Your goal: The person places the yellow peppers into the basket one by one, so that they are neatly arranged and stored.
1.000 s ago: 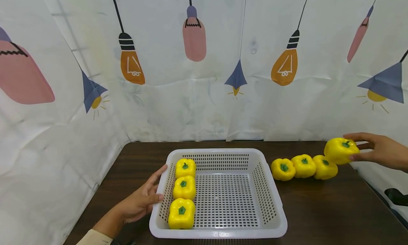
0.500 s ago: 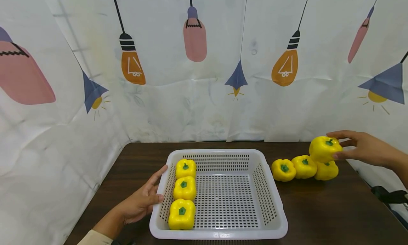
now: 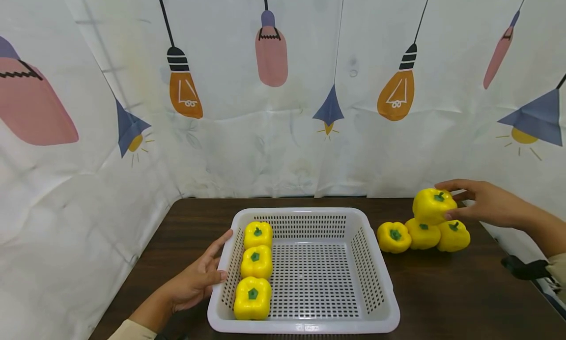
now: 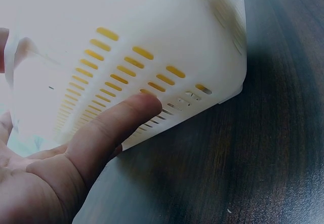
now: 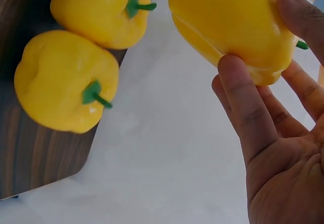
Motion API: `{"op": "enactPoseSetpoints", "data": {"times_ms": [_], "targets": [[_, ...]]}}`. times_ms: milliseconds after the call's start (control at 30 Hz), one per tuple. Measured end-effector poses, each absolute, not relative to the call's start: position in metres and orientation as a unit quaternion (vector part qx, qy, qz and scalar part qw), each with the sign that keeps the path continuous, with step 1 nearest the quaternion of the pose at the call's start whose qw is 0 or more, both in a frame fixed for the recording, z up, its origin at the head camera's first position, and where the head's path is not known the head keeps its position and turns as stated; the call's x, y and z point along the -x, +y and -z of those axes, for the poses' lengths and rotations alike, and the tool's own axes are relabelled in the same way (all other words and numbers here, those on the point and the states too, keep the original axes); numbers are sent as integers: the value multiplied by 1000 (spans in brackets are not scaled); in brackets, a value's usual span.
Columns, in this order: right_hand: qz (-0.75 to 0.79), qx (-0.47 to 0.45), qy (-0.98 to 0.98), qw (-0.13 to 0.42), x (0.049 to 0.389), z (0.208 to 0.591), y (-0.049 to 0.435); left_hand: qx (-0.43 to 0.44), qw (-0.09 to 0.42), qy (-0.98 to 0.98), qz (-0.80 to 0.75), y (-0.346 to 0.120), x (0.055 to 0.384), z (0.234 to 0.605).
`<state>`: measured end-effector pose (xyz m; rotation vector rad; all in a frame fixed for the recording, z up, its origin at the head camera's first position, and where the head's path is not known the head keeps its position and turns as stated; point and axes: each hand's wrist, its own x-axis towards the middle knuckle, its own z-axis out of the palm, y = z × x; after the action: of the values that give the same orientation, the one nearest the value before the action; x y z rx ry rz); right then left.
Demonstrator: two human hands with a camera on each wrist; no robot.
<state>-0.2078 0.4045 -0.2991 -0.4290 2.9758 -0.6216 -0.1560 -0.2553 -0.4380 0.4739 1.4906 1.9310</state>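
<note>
My right hand [image 3: 486, 202] holds a yellow bell pepper [image 3: 433, 206] with a green stem between thumb and fingertips. In the head view the pepper overlaps the middle one of three more bell peppers [image 3: 394, 237] lined up at the table's right. Seen from the right wrist, the held pepper [image 5: 233, 27] is pinched by the fingertips, with two others on the dark tabletop. My left hand [image 3: 194, 278] rests against the left side of a white perforated basket [image 3: 305, 326], its fingers fairly straight. The left wrist view shows a finger [image 4: 116, 125] against the slotted wall.
Three yellow bell peppers [image 3: 252, 298] stand in a column along the basket's left inner wall, stems up. The dark wooden table [image 3: 446, 300] ends at the right and back, where a white curtain [image 3: 283, 158] printed with lamps hangs.
My right hand has carried the bell pepper leftward, from beyond the right end of the row to over its middle pepper. My left hand and the basket have stayed in place.
</note>
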Motion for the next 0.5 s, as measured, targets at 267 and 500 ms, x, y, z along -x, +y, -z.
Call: {"op": "enactPoseSetpoints", "data": {"times_ms": [267, 500], "targets": [[212, 164, 963, 35, 208, 292, 387, -186, 321, 564, -738, -255, 155, 438], [207, 168, 963, 42, 211, 289, 371, -181, 321, 568, -736, -255, 155, 437]]}}
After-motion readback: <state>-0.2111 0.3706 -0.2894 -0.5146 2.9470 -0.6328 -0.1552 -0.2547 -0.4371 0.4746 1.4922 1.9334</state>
